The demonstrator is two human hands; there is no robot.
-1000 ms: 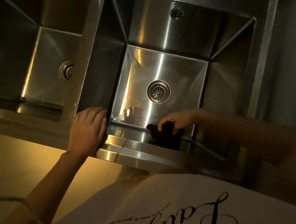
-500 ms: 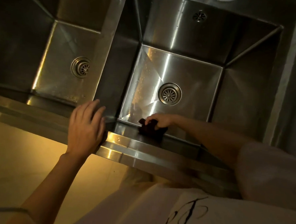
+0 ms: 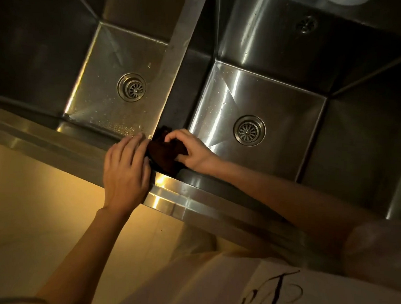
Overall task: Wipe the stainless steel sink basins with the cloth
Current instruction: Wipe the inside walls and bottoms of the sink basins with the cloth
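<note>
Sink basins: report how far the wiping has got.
Nothing plainly finished. In hand: the right hand grips the dark cloth at the right basin's near-left corner, while the left hand rests on the front rim. Left: the left basin, its floor speckled with droplets.

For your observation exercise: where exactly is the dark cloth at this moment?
In the head view the dark cloth sits at the near-left corner of the right basin, against the divider, gripped by the right hand beside the left hand.
</note>
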